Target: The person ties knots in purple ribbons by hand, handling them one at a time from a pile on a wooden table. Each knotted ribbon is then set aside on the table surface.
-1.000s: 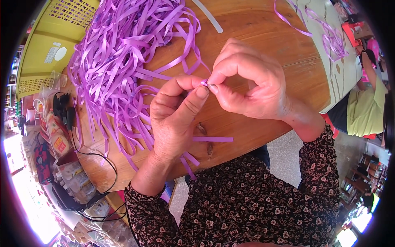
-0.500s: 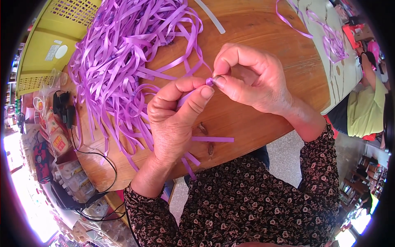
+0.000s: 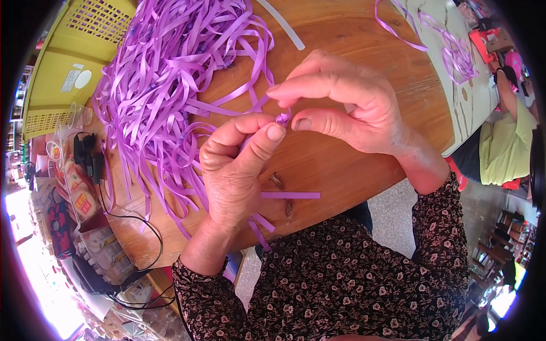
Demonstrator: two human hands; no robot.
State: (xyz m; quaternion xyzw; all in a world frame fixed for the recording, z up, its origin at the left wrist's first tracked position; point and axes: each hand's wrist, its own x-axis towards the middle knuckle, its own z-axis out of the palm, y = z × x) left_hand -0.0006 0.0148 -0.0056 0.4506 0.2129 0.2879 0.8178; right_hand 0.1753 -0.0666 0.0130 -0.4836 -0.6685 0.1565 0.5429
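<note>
My left hand (image 3: 230, 162) pinches a purple ribbon (image 3: 283, 118) between thumb and forefinger, at a small gathered or folded bit. Ribbon ends hang below that palm, one lying across the wood. Just right of the pinch, my right hand (image 3: 347, 108) has its thumb and forefinger spread apart around the ribbon's tip; whether they touch it is hard to tell. A big tangled heap of purple ribbons (image 3: 165, 74) covers the table's left half, beyond my left hand.
A yellow perforated basket (image 3: 62, 57) stands far left on the wooden table (image 3: 364, 51). One translucent strip (image 3: 282, 25) lies at the back. Loose ribbon (image 3: 455, 57) rests on a pale surface at right. Bagged goods and a black cable (image 3: 149, 221) are at left.
The right thumb and forefinger have parted from their pinch on the ribbon, the forefinger lifting up and left. The left hand keeps its hold, shifted slightly down and left.
</note>
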